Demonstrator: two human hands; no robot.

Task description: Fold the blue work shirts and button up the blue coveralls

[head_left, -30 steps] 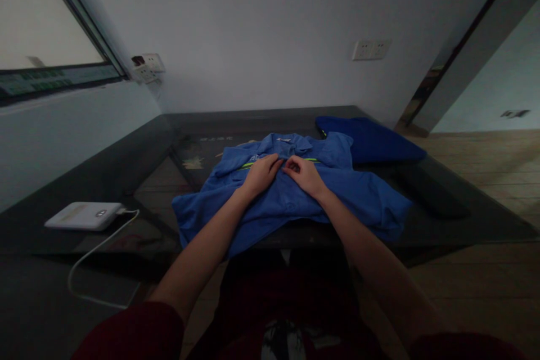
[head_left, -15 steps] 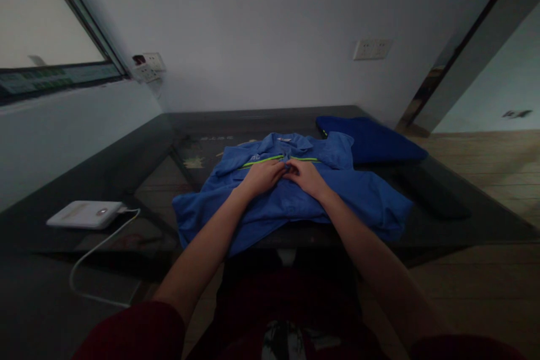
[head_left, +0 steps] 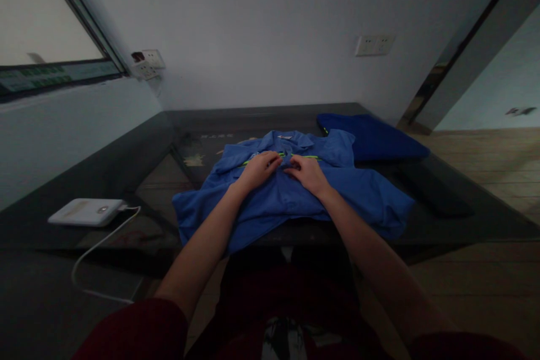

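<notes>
A blue collared shirt (head_left: 291, 202) with yellow-green piping across the chest lies spread on the dark table, its collar away from me. Both hands are at its front opening, just below the collar. My left hand (head_left: 261, 169) has its fingers curled, thumb and fingertips closed on the left side of the front edge. Opposite it, a small gap away, my right hand (head_left: 309, 174) pinches the other side of the front edge. The fingertips partly cover the cloth, and I cannot make out a button there.
A blue padded sleeve (head_left: 375, 138) lies at the back right, with a dark flat object (head_left: 436, 194) before it. On the left is a white power bank (head_left: 86, 212) with a white cable (head_left: 90, 250) running off the table (head_left: 253, 118). Wall sockets (head_left: 374, 45) are behind.
My hands have moved slightly apart; the fingertips met at the shirt front before, and now a strip of cloth shows between them. The shirt lies as it did.
</notes>
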